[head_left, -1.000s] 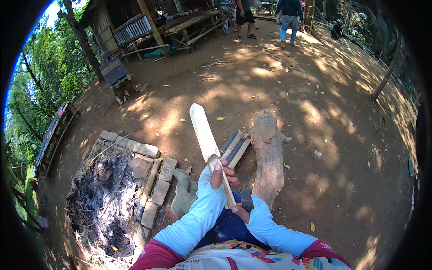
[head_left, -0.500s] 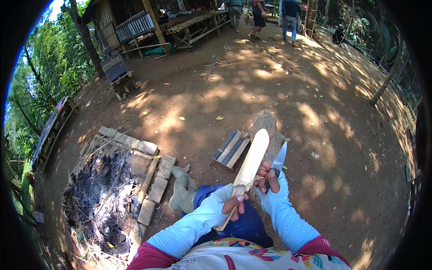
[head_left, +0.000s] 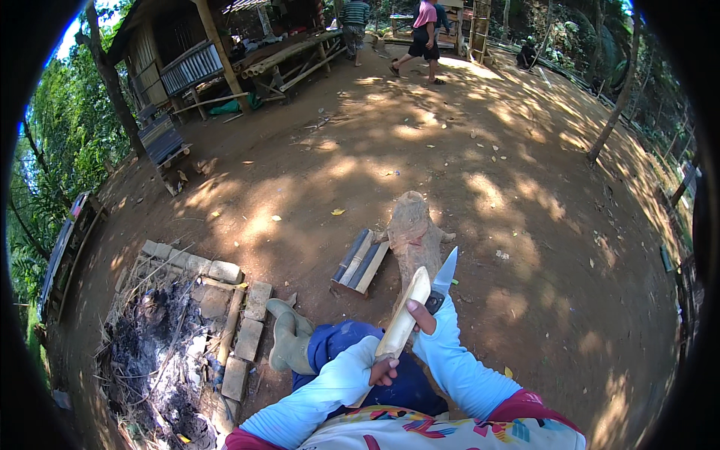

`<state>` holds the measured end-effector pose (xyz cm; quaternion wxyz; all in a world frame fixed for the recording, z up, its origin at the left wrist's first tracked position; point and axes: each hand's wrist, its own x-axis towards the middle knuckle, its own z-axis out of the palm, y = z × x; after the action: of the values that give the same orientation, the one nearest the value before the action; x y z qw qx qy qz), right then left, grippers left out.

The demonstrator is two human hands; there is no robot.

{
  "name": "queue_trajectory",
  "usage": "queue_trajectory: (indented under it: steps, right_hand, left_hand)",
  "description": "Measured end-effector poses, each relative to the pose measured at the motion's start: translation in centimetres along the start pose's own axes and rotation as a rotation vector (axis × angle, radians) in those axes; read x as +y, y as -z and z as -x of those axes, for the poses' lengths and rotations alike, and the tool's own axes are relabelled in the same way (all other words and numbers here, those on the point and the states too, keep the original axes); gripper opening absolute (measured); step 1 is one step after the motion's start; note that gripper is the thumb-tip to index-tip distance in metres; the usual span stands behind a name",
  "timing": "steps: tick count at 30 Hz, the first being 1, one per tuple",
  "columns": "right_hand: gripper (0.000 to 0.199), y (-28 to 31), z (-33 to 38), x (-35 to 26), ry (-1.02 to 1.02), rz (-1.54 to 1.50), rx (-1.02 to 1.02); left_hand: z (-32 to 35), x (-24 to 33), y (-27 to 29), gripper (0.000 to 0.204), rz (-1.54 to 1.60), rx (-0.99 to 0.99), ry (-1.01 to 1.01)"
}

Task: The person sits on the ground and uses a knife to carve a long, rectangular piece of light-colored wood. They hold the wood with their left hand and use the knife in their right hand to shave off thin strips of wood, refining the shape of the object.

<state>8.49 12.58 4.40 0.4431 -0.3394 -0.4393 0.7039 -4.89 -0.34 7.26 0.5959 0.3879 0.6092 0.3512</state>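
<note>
My left hand (head_left: 383, 371), in a pale blue sleeve that covers the palm, is closed round the lower part of a pale, flat strip of split bamboo (head_left: 403, 319). The strip slants up and away, its blunt tip farthest from me. A knife (head_left: 445, 274) with a dark handle is in my right hand (head_left: 424, 316). Its bare blade points up and away, just right of the strip's tip. My right thumb lies against the strip's upper part; the other right fingers are mostly hidden behind it.
A tree stump or log (head_left: 412, 236) lies ahead, beside a small bamboo stool (head_left: 361, 261). At left, bricks (head_left: 249, 339) edge an ashy fire pit (head_left: 169, 352). My boots (head_left: 289, 337) are next to it. A bamboo hut (head_left: 187, 64) and walking people (head_left: 426, 41) are farther off.
My hands have drawn nearer my body. The bamboo strip looks shorter as its angle has changed, and my right thumb has come onto it. The people in the distance have moved.
</note>
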Motion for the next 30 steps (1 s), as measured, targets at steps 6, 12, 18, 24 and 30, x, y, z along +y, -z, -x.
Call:
queue_trajectory:
  steps: [6,12,18,24,30]
  right_hand:
    - [0.048,-0.6,0.3,-0.8,0.023,-0.093,-0.039]
    - [0.052,0.0,-0.1,0.3,-0.037,-0.1,-0.064]
    - [0.053,0.8,-0.8,1.5,0.028,-0.094,0.024]
    - [0.057,1.4,-1.3,-0.1,0.044,-0.211,0.043]
    - [0.058,3.3,-2.9,-0.7,0.096,-0.211,0.136]
  left_hand:
    - [-0.1,-0.9,-0.1,0.024,0.057,-0.093,0.012]
    - [0.4,-0.1,0.2,0.025,0.115,-0.201,0.057]
    - [0.2,-1.0,0.2,0.021,0.188,-0.168,0.026]
    - [1.0,-1.5,0.4,0.022,0.183,-0.159,0.049]
    - [1.9,-1.9,0.9,0.023,0.148,-0.142,0.097]
